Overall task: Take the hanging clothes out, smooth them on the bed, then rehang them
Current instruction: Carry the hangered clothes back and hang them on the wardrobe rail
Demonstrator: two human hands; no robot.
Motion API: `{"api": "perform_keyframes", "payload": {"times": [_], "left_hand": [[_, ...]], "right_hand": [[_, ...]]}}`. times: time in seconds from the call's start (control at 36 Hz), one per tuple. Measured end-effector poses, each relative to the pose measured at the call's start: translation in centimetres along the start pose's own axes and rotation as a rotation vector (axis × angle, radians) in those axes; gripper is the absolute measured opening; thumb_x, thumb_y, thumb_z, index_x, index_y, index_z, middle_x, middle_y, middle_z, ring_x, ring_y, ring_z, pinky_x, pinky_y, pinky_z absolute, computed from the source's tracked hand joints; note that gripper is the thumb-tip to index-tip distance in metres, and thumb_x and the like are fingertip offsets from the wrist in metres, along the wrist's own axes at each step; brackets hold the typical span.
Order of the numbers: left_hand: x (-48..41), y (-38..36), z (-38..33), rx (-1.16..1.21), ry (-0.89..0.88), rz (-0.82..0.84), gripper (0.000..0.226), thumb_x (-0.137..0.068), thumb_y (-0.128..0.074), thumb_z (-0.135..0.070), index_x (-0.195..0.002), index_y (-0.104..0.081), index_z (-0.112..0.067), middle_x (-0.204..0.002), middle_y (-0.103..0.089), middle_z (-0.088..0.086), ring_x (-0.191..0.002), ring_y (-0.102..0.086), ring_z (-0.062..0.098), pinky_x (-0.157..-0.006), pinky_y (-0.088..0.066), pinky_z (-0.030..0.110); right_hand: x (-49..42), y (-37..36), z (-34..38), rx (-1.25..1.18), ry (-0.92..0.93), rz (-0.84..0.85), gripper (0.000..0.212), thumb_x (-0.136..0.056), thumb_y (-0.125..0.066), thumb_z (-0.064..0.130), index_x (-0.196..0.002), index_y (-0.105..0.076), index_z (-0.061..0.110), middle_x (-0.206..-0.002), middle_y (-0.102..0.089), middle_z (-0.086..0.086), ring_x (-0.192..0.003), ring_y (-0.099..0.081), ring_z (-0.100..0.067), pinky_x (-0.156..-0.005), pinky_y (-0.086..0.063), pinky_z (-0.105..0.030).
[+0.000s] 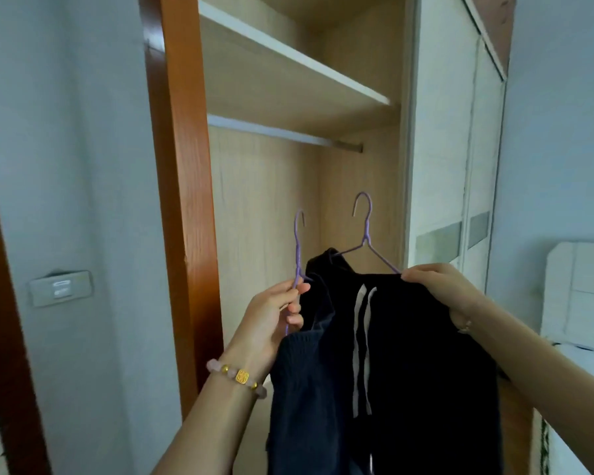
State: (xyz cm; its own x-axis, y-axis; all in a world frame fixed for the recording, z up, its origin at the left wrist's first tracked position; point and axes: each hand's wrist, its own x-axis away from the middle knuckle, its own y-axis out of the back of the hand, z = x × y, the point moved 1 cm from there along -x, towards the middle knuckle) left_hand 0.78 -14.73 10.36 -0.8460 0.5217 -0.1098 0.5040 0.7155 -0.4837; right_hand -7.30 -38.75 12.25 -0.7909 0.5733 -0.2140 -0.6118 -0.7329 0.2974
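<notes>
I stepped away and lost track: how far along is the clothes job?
The wardrobe rail is bare, so nothing hangs there. The left hand holds one purple hanger with a dark knit garment; the right hand holds a second hanger with a dark top. Whether they were already smoothed is unclear; at least rehanging remains.

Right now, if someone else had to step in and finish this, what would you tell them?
Left hand: gripping one purple hanger carrying a dark knit top.
Right hand: holding the shoulder of a black hoodie on a second purple hanger.
Both garments are held up in front of the open wardrobe; its rail is bare.
Left: hook both hangers on the rail. Whether smoothing is done cannot be told.
</notes>
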Motion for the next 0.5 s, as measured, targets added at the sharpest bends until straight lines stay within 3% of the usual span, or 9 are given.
{"api": "perform_keyframes", "payload": {"times": [0.08, 0.31, 0.42, 0.5], "left_hand": [[-2.9, -0.3, -0.2, 0.054, -0.035, -0.024, 0.024, -0.096, -0.041, 0.004, -0.114, -0.057, 0.001, -0.085, -0.061, 0.004, -0.034, -0.042, 0.0, -0.033, -0.033, 0.011], [-10.3, 1.4, -2.1, 0.066, -0.195, -0.16, 0.024, -0.097, -0.038, 0.006, -0.114, -0.054, 0.001, -0.083, -0.057, 0.005, -0.029, -0.04, -0.001, -0.03, -0.032, 0.01], [-13.6, 1.4, -3.2, 0.053, -0.279, -0.221, 0.024, -0.096, -0.038, 0.007, -0.087, -0.057, -0.002, -0.08, -0.055, 0.007, -0.027, -0.039, -0.001, -0.03, -0.031, 0.01], [-16.5, 1.3, -4.2, 0.066, -0.331, -0.231, 0.019, -0.097, -0.038, 0.006, -0.092, -0.056, 0.0, -0.079, -0.054, 0.006, -0.027, -0.038, -0.002, -0.03, -0.03, 0.009]], "right_hand": [[-2.5, -0.7, 0.3, -0.016, -0.011, -0.012, 0.015, -0.087, -0.06, 0.018, -0.08, -0.072, 0.013, -0.093, -0.07, -0.016, -0.093, -0.065, -0.028, -0.095, -0.05, -0.04], [-10.2, -3.3, 1.0, -0.026, 0.061, -0.007, 0.015, -0.086, -0.061, 0.017, -0.076, -0.073, 0.016, -0.095, -0.071, -0.017, -0.097, -0.066, -0.03, -0.098, -0.049, -0.045], [-14.4, -4.9, 2.2, -0.04, 0.122, 0.063, 0.014, -0.088, -0.059, 0.013, -0.086, -0.071, 0.007, -0.09, -0.069, -0.014, -0.087, -0.064, -0.024, -0.086, -0.051, -0.034], [-18.3, -5.9, 2.9, -0.106, 0.149, 0.134, 0.014, -0.087, -0.058, 0.008, -0.087, -0.071, 0.001, -0.081, -0.067, -0.014, -0.075, -0.063, -0.023, -0.079, -0.052, -0.034]]}}
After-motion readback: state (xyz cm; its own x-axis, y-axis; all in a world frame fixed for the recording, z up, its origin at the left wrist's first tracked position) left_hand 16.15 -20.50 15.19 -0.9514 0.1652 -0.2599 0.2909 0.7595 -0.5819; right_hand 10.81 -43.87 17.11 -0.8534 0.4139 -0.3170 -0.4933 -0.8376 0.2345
